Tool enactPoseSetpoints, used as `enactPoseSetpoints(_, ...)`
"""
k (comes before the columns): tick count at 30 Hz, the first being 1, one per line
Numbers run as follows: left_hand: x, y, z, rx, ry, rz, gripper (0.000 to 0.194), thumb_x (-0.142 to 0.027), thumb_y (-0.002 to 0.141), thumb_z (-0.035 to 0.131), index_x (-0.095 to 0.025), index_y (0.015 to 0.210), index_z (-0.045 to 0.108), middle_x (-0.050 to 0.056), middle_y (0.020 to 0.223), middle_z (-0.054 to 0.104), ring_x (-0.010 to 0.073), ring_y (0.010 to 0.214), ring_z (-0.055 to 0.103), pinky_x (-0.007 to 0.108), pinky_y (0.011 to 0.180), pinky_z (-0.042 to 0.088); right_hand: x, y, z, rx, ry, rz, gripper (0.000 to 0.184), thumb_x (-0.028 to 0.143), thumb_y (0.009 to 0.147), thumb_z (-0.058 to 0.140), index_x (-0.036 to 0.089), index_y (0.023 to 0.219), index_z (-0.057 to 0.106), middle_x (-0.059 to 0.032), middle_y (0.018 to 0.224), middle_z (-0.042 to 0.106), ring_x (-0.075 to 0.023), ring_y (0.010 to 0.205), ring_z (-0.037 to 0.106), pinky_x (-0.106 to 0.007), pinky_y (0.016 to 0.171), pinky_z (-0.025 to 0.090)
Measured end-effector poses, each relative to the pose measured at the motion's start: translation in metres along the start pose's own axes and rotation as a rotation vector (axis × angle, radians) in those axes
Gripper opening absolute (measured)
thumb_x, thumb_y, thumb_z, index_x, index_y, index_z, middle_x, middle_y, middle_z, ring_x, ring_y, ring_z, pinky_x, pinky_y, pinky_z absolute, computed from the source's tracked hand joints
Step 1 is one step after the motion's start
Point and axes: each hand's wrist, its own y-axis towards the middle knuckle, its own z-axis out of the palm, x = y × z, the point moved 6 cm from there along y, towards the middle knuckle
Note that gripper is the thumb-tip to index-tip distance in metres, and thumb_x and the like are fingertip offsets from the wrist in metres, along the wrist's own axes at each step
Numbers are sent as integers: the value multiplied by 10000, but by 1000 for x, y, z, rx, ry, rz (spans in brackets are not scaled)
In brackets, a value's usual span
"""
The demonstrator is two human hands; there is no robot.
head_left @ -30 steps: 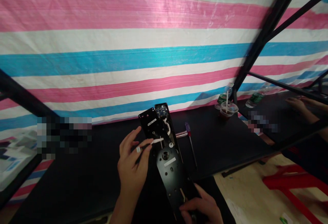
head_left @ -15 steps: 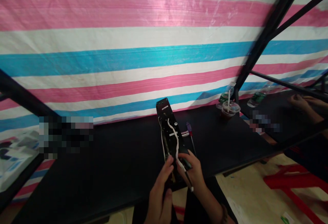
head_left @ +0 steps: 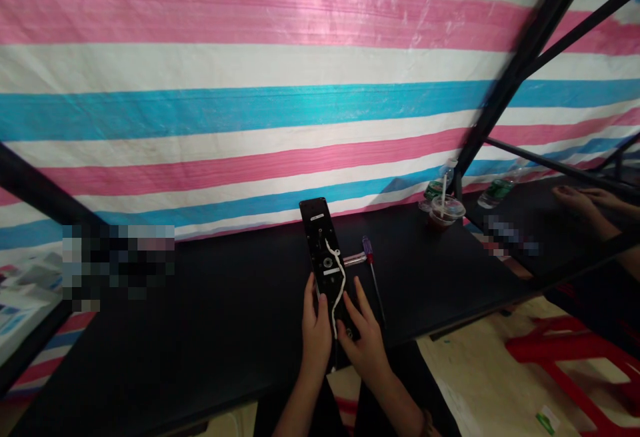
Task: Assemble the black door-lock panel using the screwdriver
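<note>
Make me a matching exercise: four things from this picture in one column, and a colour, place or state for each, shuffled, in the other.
Things:
1. White cable
2. Screwdriver
3. Plastic cup
4. Stool

Descriptions:
A. Has a straw standing in it
B. Red, standing on the floor
C. Runs along the black device, its lower part between the left hand and right hand
D. Lies on the table, with a purple and red handle

Pairs: 1-C, 2-D, 3-A, 4-B
</note>
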Motion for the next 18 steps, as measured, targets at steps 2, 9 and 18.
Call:
enactPoseSetpoints(2, 1, 2, -1, -5, -19, -27, 524, -423, 1003, 465, -228, 1487, 420, 125, 1529, 499, 246, 1427, 469, 409, 1191, 369, 0, 0, 2, 43, 0, -4, 703, 91, 908, 543, 275, 1562, 364, -134, 1654, 273, -325, 1486, 348, -513, 1134, 434)
enactPoseSetpoints(9, 1, 11, -4, -41, -6, -40, 499, -413, 1010, 453, -245, 1480, 454, 107, 1478, 565, 247, 1400, 504, 417, 1184, 384, 3, -1, 2, 199, -21, 43, 809, 106, 872, 596, 257, 1597, 270, -152, 1676, 191, -333, 1487, 343, -492, 1119, 447)
enactPoseSetpoints(18, 12, 11, -8, -38, -128, -137, 496, -398, 968, 541, -227, 1434, 544, 91, 1502, 553, 258, 1399, 506, 405, 1182, 387, 4, -18, -20, 113, 32, 7, 388, 144, 816, 692, 219, 1193, 642, -170, 1530, 462, -327, 1394, 486, -490, 1084, 491)
